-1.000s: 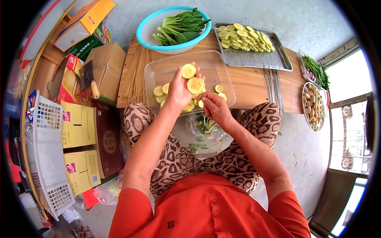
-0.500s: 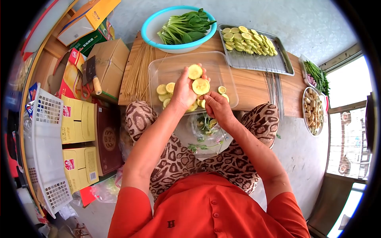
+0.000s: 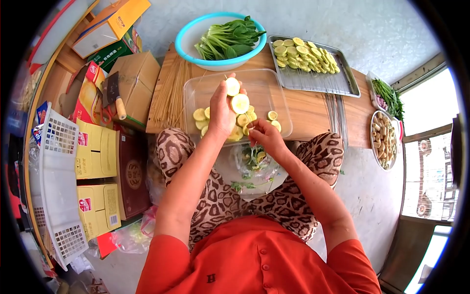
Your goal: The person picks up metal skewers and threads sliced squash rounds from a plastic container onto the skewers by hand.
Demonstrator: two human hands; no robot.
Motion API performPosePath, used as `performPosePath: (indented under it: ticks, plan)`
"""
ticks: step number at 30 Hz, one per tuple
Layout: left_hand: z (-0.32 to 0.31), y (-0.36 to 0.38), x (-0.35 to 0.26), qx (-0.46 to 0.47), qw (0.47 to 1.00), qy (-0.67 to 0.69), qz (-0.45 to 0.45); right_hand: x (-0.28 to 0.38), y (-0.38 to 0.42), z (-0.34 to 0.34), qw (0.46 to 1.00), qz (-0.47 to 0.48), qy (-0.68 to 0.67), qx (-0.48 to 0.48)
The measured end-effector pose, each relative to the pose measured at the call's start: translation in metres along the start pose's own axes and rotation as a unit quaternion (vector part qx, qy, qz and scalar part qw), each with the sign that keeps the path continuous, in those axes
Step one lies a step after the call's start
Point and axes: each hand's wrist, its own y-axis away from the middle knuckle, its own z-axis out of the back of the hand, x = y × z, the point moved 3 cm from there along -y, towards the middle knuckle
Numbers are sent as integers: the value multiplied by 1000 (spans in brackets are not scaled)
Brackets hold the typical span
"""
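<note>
Two round zucchini slices [image 3: 240, 104] sit one above the other in my left hand [image 3: 223, 111], threaded on a thin skewer [image 3: 248, 117]. Its tip seems to poke out just past the upper slice. My right hand [image 3: 267, 136] pinches the skewer's lower end, below the slices. Both hands are over the near side of a clear plastic tub [image 3: 191, 90], where more loose slices [image 3: 199, 114] lie on the bottom. My left palm and forearm hide part of the tub's contents.
Bamboo skewers [image 3: 171, 93] lie at the table's left, metal-looking skewers [image 3: 336, 115] at right. Behind stand a blue-rimmed basin [image 3: 183, 53] of greens and a metal tray [image 3: 350, 88] of skewered slices. Far right: a bowl [image 3: 383, 164]. A cleaver [image 3: 113, 93] hangs by the boxes at left.
My left hand has shifted slightly left with the slices. My right hand has drawn down away from them, and a length of skewer now shows between.
</note>
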Motion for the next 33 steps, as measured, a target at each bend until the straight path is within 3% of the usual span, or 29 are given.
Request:
performPosePath:
  ticks: [2,6,15,18,22,24,26,29,33]
  plan:
    - [1,0,-3,-10,997,74,-1,-3,3,1,998,-3,69,1]
    - [-2,1,-9,24,993,118,3,12,13,0,998,-34,-44,36]
    - [4,-1,-10,-1,999,28,-36,14,18,0,983,-88,-134,91]
    - [10,-6,-7,-14,998,16,-60,16,18,1,987,-86,-105,82]
    - [33,-16,-7,-79,994,67,-20,32,28,0,998,-41,-42,34]
    - [36,-16,-16,-62,993,103,-12,32,32,4,999,-17,-25,33]
    - [33,-15,-15,-95,991,90,-27,39,38,8,1000,10,-18,18]
    - [30,-11,-10,-72,995,68,-3,50,47,20,999,-17,-28,-21]
    - [23,-2,-3,-110,993,-12,45,67,55,46,994,-15,-85,-65]
